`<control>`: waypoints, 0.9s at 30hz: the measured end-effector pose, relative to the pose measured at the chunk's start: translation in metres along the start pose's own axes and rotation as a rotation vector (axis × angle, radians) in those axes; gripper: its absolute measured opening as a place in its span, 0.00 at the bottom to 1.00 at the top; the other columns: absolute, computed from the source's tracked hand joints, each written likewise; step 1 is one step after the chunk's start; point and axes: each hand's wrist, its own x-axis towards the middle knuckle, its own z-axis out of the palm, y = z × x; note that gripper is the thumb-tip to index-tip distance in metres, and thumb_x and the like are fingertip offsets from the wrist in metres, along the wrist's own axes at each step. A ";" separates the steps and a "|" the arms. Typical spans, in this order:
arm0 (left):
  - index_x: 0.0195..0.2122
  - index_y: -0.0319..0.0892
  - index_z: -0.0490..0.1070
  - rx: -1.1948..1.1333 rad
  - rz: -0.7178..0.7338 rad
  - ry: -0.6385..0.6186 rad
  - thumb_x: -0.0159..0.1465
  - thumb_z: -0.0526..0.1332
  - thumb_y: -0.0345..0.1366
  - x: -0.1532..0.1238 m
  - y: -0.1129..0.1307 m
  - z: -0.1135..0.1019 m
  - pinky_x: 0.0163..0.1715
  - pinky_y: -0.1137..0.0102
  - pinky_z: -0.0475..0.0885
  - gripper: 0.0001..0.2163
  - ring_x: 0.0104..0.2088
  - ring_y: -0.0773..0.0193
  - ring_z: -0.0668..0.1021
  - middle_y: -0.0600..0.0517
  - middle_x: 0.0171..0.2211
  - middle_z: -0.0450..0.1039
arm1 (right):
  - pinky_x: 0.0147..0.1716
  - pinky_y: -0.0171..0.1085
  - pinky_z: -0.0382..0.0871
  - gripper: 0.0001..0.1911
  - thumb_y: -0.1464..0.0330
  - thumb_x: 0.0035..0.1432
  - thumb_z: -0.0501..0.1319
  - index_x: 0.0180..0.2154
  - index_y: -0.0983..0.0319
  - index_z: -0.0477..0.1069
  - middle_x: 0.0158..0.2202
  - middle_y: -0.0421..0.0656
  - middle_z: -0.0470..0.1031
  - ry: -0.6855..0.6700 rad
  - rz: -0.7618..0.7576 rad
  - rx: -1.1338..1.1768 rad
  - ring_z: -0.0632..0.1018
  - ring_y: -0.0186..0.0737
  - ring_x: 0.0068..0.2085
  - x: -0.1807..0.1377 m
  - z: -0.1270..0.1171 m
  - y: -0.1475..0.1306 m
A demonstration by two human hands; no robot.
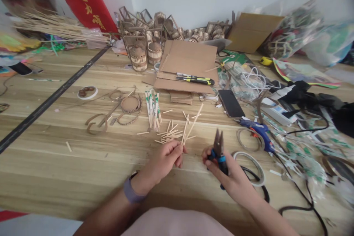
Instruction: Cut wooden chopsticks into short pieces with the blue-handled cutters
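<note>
Pinched in the fingers of my left hand [168,156] are a few thin wooden sticks [193,124], pointing up and away from me. My right hand [231,173] is closed around the dark handles of a pair of pliers [219,143] with blue bands, its jaws upward and slightly apart. Just beyond my left hand lies a loose pile of short cut stick pieces [170,134]. Behind that pile rests a bundle of paper-wrapped chopsticks [153,108] with green print. The pliers are apart from the sticks.
Beyond the sticks, a utility knife [197,80] lies on stacked cardboard [189,57]. Small woven lanterns [138,59] crowd the wall. To the right are a phone [231,103], a blue glue gun [258,131], a tape roll [250,167], cords and plastic wrappers. Left lies a coiled strip [96,123].
</note>
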 end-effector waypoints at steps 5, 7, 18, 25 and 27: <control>0.34 0.42 0.66 0.295 -0.058 -0.126 0.68 0.48 0.45 -0.003 -0.002 0.002 0.26 0.73 0.61 0.14 0.22 0.67 0.65 0.59 0.19 0.59 | 0.48 0.44 0.68 0.06 0.71 0.62 0.55 0.42 0.58 0.62 0.54 0.53 0.70 0.188 -0.446 -0.407 0.72 0.50 0.55 0.017 0.006 0.007; 0.34 0.42 0.66 0.428 -0.006 -0.107 0.69 0.48 0.42 -0.004 -0.002 0.003 0.29 0.72 0.62 0.13 0.25 0.66 0.69 0.57 0.22 0.62 | 0.46 0.43 0.69 0.07 0.72 0.62 0.55 0.43 0.58 0.62 0.51 0.53 0.73 0.145 -0.488 -0.491 0.74 0.49 0.51 0.023 0.010 0.011; 0.37 0.41 0.70 1.121 0.083 0.075 0.68 0.47 0.30 -0.006 -0.011 0.012 0.30 0.66 0.64 0.11 0.33 0.53 0.79 0.45 0.32 0.77 | 0.31 0.38 0.65 0.02 0.69 0.61 0.56 0.37 0.59 0.62 0.32 0.45 0.75 0.198 -0.294 -0.810 0.76 0.47 0.33 0.026 0.034 0.017; 0.38 0.41 0.71 1.322 0.171 0.128 0.68 0.48 0.28 -0.008 -0.008 0.016 0.33 0.64 0.67 0.12 0.33 0.52 0.78 0.45 0.31 0.77 | 0.32 0.40 0.66 0.02 0.68 0.62 0.56 0.37 0.59 0.62 0.33 0.46 0.76 0.204 -0.243 -0.857 0.77 0.48 0.33 0.024 0.039 0.016; 0.37 0.41 0.72 1.347 0.185 0.146 0.67 0.48 0.27 -0.008 -0.010 0.019 0.35 0.62 0.68 0.12 0.34 0.52 0.78 0.45 0.32 0.77 | 0.32 0.40 0.65 0.02 0.68 0.61 0.56 0.36 0.59 0.62 0.32 0.46 0.76 0.200 -0.232 -0.877 0.77 0.48 0.32 0.024 0.042 0.015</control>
